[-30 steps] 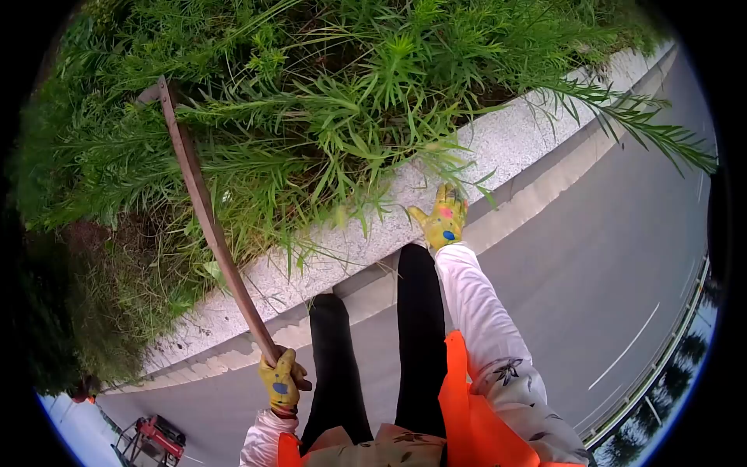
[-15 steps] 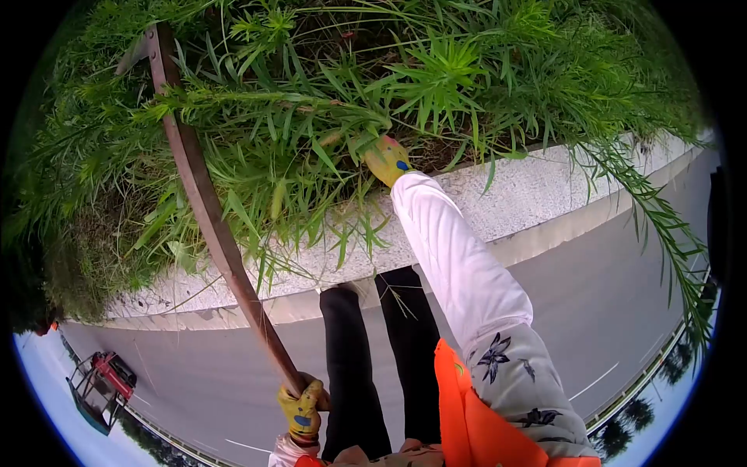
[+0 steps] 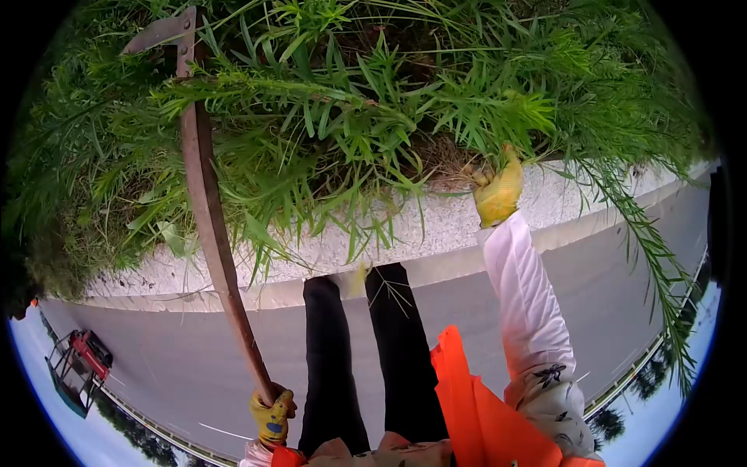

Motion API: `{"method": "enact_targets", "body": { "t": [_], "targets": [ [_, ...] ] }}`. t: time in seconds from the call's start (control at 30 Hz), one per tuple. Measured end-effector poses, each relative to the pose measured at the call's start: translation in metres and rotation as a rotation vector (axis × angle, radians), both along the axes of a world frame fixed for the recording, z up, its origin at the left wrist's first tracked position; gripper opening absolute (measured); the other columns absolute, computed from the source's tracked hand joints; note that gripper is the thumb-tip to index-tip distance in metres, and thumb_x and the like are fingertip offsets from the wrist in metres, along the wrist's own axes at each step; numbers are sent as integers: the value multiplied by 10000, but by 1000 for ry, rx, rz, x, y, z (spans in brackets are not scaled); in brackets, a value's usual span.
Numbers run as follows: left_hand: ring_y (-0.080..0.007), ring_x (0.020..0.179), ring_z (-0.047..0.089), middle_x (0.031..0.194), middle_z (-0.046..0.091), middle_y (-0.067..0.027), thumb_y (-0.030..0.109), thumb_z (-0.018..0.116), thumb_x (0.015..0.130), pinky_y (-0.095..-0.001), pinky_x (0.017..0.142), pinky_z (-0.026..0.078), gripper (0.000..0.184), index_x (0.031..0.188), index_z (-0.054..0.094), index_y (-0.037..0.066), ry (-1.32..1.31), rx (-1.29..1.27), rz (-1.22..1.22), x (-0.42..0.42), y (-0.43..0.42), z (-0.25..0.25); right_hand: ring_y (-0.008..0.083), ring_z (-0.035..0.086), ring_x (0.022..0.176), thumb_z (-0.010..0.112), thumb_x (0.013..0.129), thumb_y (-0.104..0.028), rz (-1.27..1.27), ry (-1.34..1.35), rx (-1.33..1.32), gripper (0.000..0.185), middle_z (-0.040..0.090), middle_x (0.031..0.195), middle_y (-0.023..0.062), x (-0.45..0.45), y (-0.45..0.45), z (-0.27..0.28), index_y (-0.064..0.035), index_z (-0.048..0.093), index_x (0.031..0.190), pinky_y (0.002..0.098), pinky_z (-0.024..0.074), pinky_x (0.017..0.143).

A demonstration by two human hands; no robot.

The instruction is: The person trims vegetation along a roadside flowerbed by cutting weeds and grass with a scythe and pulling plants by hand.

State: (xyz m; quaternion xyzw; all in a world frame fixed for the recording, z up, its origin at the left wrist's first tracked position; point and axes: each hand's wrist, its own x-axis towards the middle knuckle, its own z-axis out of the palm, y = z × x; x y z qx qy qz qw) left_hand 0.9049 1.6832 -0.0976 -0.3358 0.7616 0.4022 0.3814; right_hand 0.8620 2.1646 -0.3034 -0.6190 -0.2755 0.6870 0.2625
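Note:
My left hand [image 3: 272, 415], in a yellow glove with a blue patch, is closed around the lower end of a long wooden-handled sickle [image 3: 212, 210]. Its metal blade [image 3: 159, 33] points left among the weeds at the top left. My right hand [image 3: 499, 191], also in a yellow glove, is over the curb's planted edge with fingers apart. Dry grass [image 3: 445, 159] lies beside its fingers, and a leafy green weed [image 3: 510, 117] stands just beyond them. I see nothing held in it, though the fingertips are partly among the stems.
A pale stone curb [image 3: 350, 253] borders the thick weeds [image 3: 311, 132]. My legs [image 3: 334, 358] stand against it on the grey road [image 3: 156, 350]. One long leafy stem [image 3: 646, 226] hangs over the curb at right. A red vehicle [image 3: 89, 354] is on the road at far left.
My right hand has come out of the weeds and moved right along the curb, its fingers spreading. The sickle's blade shows more fully, and its handle is more upright, still in my left hand.

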Motion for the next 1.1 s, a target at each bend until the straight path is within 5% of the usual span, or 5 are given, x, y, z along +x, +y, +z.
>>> {"method": "enact_targets", "body": {
  "t": [0.3, 0.43, 0.53, 0.67, 1.1],
  "targets": [
    [-127, 404, 498, 526, 547, -54, 103, 704, 727, -246, 397, 384, 167, 735, 564, 13, -44, -29, 35, 1, 4, 8, 290, 616, 836, 510, 949, -324, -121, 219, 299, 319, 624, 997, 153, 1, 77, 113, -31, 593, 1047, 405, 547, 651],
    [-121, 407, 497, 528, 547, -47, 101, 700, 733, -244, 399, 375, 159, 722, 568, 13, -22, -34, -4, 4, 16, 5, 352, 481, 1154, 566, 896, -432, 1137, -1511, 1250, 589, 533, 1228, 282, 119, 96, -100, 101, 576, 1145, 403, 325, 1017],
    [-158, 363, 491, 496, 521, -66, 111, 673, 741, -268, 354, 376, 159, 754, 546, 16, 0, -38, -47, 13, 13, 3, 355, 570, 1002, 508, 954, -313, 689, -653, 754, 378, 634, 1093, 224, 33, 125, -1, 30, 637, 1047, 427, 410, 879],
    [-153, 365, 493, 496, 523, -64, 110, 670, 745, -267, 355, 376, 154, 749, 546, 17, -14, -10, -27, 9, 21, 5, 316, 584, 1000, 467, 964, -192, 1118, -998, 1486, 282, 608, 1186, 154, 88, 152, -81, 11, 591, 1116, 429, 452, 872],
    [-132, 372, 481, 506, 549, -70, 133, 683, 736, -253, 372, 366, 170, 728, 563, 13, 1, -36, 24, 22, 16, -7, 319, 598, 974, 595, 867, -218, 1346, -435, 919, 328, 623, 1104, 155, -55, 59, -170, -52, 590, 1149, 401, 482, 847]
  ]
}}
